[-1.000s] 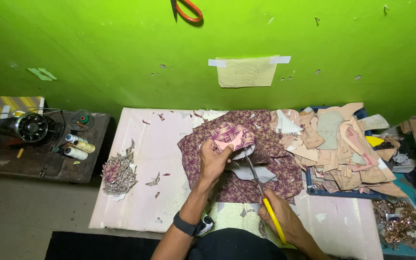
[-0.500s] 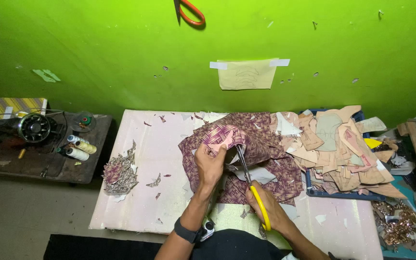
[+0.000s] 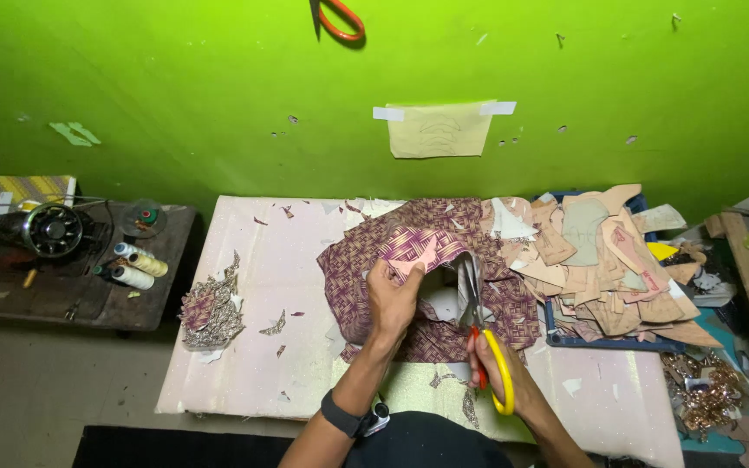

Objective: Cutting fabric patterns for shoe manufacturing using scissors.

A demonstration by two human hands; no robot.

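Bright even light, sharp; dim left floor.

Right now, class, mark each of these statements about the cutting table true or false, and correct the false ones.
1. The right hand holds yellow-handled scissors. True.
2. The left hand holds a spool. False: it grips the patterned cloth; the spools lie on the dark side table.
3. A pile of tan cut pieces lies right of the cloth. True.
4. The wall is blue. False: it is green.
5. A paper is taped to the wall. True.
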